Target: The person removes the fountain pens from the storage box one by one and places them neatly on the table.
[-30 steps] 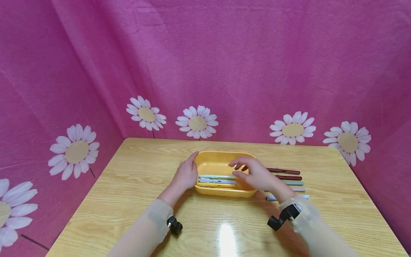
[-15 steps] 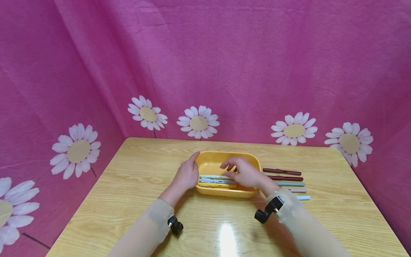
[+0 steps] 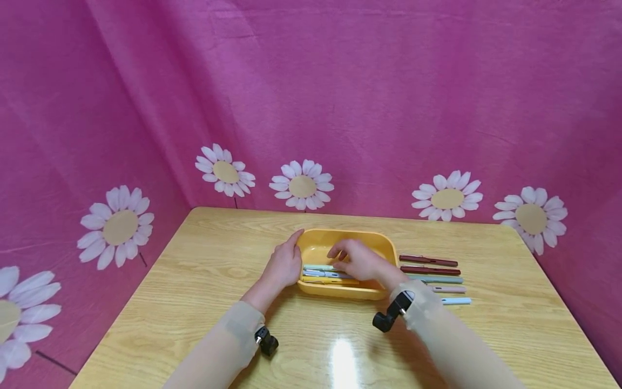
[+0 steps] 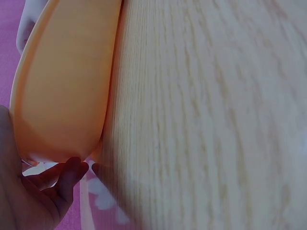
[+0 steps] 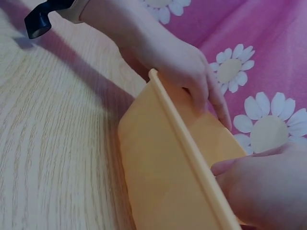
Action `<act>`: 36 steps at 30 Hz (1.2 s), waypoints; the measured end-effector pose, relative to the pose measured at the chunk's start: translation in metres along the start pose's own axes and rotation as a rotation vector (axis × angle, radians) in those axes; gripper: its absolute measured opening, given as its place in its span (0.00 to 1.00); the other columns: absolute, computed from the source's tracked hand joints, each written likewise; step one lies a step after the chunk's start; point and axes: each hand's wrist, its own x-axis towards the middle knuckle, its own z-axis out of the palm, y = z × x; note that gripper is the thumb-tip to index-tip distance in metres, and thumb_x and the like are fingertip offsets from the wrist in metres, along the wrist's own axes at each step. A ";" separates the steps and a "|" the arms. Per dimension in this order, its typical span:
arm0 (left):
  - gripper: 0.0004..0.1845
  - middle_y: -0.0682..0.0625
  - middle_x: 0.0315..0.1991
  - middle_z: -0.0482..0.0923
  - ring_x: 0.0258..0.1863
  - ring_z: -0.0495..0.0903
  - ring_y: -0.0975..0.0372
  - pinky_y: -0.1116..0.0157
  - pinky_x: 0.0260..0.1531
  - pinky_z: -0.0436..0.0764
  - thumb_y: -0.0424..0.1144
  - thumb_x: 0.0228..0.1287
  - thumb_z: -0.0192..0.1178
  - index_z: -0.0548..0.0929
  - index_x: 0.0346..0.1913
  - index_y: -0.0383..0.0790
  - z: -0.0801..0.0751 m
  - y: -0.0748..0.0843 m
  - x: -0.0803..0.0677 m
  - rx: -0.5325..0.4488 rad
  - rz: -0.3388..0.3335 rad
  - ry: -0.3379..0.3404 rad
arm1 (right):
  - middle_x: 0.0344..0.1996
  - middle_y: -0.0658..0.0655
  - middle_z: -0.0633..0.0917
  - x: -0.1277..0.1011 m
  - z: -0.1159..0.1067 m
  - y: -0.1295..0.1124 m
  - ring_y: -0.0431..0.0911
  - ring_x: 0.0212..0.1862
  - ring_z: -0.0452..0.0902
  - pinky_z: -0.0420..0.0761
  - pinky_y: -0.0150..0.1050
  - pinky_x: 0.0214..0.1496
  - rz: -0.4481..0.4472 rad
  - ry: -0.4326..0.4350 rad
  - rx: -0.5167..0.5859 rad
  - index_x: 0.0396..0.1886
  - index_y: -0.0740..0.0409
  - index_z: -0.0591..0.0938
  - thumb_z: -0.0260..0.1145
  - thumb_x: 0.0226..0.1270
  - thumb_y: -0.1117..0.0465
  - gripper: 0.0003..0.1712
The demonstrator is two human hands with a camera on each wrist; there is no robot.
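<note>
My left hand (image 3: 283,263) grips the left end of a yellow plastic box (image 3: 340,293), its fingers at the end wall in the left wrist view. Inside the box, along its near side, lie a light green pen (image 3: 318,267), a light blue pen (image 3: 326,274) and a yellow pen (image 3: 330,281). My right hand (image 3: 362,263) reaches into the box over its right half, fingers bent downward, with a gap between thumb and index finger. Those fingertips overlap the green pen's right end. In the right wrist view the box wall (image 5: 168,158) hides what lies under the right fingers.
To the right of the box several pens lie in a row on the wooden table (image 3: 218,237): a dark red pen (image 3: 427,261) farthest back, a pale blue pen (image 3: 457,301) nearest. A pink curtain (image 3: 311,108) with daisies hangs behind the table.
My right hand has moved left and farther into the box, down to the green pen's end. The left hand stays at the box's left end. The pens in the box keep their places.
</note>
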 end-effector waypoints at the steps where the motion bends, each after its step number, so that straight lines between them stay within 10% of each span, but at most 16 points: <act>1: 0.27 0.36 0.70 0.76 0.67 0.77 0.46 0.48 0.70 0.73 0.37 0.86 0.39 0.66 0.82 0.47 0.000 0.000 0.000 -0.002 0.002 0.001 | 0.40 0.54 0.88 0.000 0.001 0.000 0.45 0.43 0.82 0.84 0.42 0.48 0.000 -0.001 0.001 0.48 0.64 0.88 0.73 0.68 0.71 0.10; 36: 0.27 0.36 0.69 0.77 0.67 0.77 0.46 0.48 0.69 0.74 0.37 0.86 0.40 0.67 0.82 0.46 0.001 -0.001 0.000 0.002 0.010 0.007 | 0.39 0.56 0.87 0.004 0.002 0.006 0.49 0.46 0.83 0.85 0.48 0.55 0.039 0.023 -0.049 0.45 0.66 0.87 0.61 0.59 0.82 0.18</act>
